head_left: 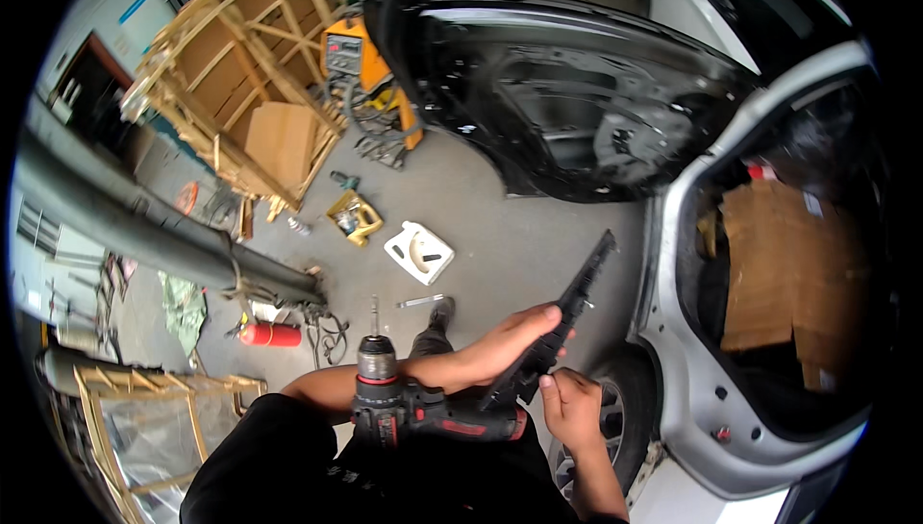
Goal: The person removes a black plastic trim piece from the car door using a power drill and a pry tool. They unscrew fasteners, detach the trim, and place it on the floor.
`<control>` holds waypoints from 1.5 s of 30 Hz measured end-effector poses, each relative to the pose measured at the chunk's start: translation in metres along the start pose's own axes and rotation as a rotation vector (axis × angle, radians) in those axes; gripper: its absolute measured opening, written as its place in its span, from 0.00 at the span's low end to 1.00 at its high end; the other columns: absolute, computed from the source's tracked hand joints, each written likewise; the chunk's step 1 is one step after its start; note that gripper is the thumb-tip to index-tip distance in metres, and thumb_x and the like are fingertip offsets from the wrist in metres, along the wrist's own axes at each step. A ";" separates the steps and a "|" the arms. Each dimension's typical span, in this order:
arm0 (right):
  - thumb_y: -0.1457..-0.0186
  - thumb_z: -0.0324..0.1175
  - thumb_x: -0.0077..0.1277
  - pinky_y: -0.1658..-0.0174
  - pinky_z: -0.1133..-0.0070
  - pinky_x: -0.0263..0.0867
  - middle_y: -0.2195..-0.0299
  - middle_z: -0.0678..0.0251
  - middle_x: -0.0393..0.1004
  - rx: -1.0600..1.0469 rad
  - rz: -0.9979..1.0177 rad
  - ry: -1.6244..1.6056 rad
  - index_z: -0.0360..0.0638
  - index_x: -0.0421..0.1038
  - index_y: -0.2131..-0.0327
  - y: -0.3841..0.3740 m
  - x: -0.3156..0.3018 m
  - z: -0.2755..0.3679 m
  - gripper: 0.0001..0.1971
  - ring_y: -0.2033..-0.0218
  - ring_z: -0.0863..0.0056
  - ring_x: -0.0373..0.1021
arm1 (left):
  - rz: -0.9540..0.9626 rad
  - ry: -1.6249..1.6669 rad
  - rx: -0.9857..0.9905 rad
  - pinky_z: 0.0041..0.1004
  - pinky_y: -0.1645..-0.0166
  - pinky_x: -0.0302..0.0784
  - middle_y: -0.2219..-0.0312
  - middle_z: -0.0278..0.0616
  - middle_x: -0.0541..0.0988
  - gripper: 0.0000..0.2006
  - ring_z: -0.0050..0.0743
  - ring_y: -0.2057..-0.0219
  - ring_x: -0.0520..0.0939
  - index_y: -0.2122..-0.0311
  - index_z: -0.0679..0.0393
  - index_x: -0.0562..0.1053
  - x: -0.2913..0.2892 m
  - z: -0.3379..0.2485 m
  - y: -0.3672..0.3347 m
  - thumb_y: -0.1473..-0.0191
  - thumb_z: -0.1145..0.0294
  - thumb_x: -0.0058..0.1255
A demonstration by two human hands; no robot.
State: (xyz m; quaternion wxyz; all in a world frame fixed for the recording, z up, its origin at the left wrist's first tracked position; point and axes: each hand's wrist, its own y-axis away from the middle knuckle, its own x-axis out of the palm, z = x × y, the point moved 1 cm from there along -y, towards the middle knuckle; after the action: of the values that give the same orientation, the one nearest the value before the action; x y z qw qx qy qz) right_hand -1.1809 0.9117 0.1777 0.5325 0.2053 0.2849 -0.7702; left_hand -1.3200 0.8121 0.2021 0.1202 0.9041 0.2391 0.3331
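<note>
A long, narrow black plastic trim piece (578,299) slants up and to the right in front of me, with clips or tabs along its edge. My left hand (514,339) grips it from the left, thumb laid over its face. At its lower end my right hand (573,407) is closed on the edge, thumb and curled fingers against it. A black and red cordless drill (389,399) with a long bit pointing away lies across my left forearm and body. What supports the drill is hidden.
A silver car body (663,236) with a wheel (625,418) stands close on the right. Its stripped door (596,101) hangs open ahead. On the floor are a cut white jug (419,253), a yellow container (354,218), and a red extinguisher (270,334) beside a grey post (192,226).
</note>
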 end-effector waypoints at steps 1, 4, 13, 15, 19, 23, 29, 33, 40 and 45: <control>0.47 0.31 0.51 0.76 0.72 0.63 0.85 0.60 0.66 0.048 0.013 -0.019 0.38 0.66 0.81 -0.001 0.005 -0.002 0.12 0.82 0.60 0.67 | -0.006 -0.004 0.005 0.26 0.58 0.71 0.60 0.37 0.72 0.26 0.22 0.63 0.73 0.49 0.63 0.65 -0.003 -0.001 0.001 0.39 0.49 0.37; 0.44 0.33 0.48 0.77 0.73 0.62 0.88 0.62 0.62 0.245 0.028 -0.240 0.37 0.65 0.81 -0.005 0.018 -0.001 0.14 0.85 0.67 0.65 | -0.066 0.020 0.063 0.26 0.60 0.72 0.61 0.37 0.71 0.25 0.21 0.63 0.73 0.51 0.62 0.65 -0.014 -0.005 0.007 0.40 0.48 0.38; 0.54 0.14 0.35 0.76 0.76 0.68 0.74 0.61 0.68 0.959 0.166 -1.244 0.36 0.66 0.72 -0.014 0.098 -0.049 0.09 0.79 0.71 0.67 | -0.262 0.434 0.092 0.31 0.55 0.74 0.63 0.44 0.75 0.31 0.32 0.63 0.77 0.53 0.62 0.69 -0.106 -0.035 0.058 0.43 0.39 0.36; 0.48 0.17 0.37 0.72 0.76 0.71 0.71 0.59 0.71 0.837 0.122 -1.224 0.34 0.66 0.69 -0.048 0.102 -0.016 0.07 0.76 0.69 0.71 | -0.275 0.463 0.083 0.32 0.55 0.74 0.63 0.44 0.75 0.33 0.33 0.63 0.77 0.53 0.61 0.70 -0.124 -0.047 0.071 0.44 0.37 0.34; 0.38 0.27 0.37 0.70 0.78 0.72 0.63 0.55 0.73 0.494 0.120 -0.847 0.31 0.66 0.64 -0.109 0.116 0.061 0.09 0.73 0.71 0.73 | -0.369 0.482 0.120 0.26 0.67 0.72 0.70 0.39 0.72 0.29 0.27 0.71 0.74 0.59 0.60 0.70 -0.158 -0.076 0.104 0.45 0.39 0.41; 0.38 0.26 0.37 0.69 0.79 0.72 0.61 0.52 0.73 0.189 0.104 -0.594 0.31 0.64 0.63 -0.144 0.140 0.131 0.08 0.73 0.71 0.74 | -0.373 0.400 0.245 0.23 0.68 0.70 0.71 0.37 0.72 0.26 0.23 0.71 0.72 0.61 0.58 0.71 -0.198 -0.091 0.120 0.45 0.41 0.42; 0.46 0.22 0.51 0.69 0.82 0.69 0.68 0.61 0.76 -0.212 0.091 -0.200 0.31 0.69 0.64 -0.165 0.196 0.182 0.06 0.75 0.79 0.72 | -0.524 0.132 0.518 0.20 0.62 0.64 0.66 0.37 0.68 0.29 0.20 0.65 0.67 0.50 0.65 0.61 -0.246 -0.107 0.134 0.46 0.49 0.49; 0.48 0.21 0.52 0.74 0.86 0.60 0.77 0.70 0.69 -0.080 0.052 -0.135 0.33 0.73 0.65 -0.167 0.215 0.191 0.05 0.78 0.83 0.62 | -0.550 0.034 0.593 0.22 0.61 0.67 0.65 0.41 0.68 0.35 0.21 0.64 0.68 0.48 0.71 0.55 -0.259 -0.119 0.144 0.50 0.56 0.57; 0.45 0.21 0.49 0.70 0.85 0.68 0.72 0.67 0.76 0.239 0.090 -0.624 0.34 0.72 0.63 -0.167 0.230 0.185 0.06 0.75 0.85 0.69 | -0.560 -0.080 0.644 0.25 0.59 0.69 0.65 0.43 0.70 0.35 0.24 0.63 0.71 0.49 0.70 0.54 -0.267 -0.129 0.144 0.52 0.57 0.59; 0.45 0.21 0.49 0.68 0.82 0.70 0.72 0.63 0.78 0.106 0.121 -0.310 0.31 0.72 0.64 -0.170 0.220 0.202 0.06 0.73 0.82 0.73 | -0.320 0.196 0.578 0.22 0.61 0.66 0.65 0.37 0.71 0.28 0.20 0.65 0.68 0.48 0.61 0.58 -0.268 -0.130 0.146 0.46 0.53 0.49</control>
State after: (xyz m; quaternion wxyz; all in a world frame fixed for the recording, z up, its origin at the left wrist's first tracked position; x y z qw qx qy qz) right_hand -1.4200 0.6700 0.2309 0.6037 0.1287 0.1456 -0.7731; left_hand -1.5328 0.5574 0.2083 -0.1137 0.8156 0.4726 0.3139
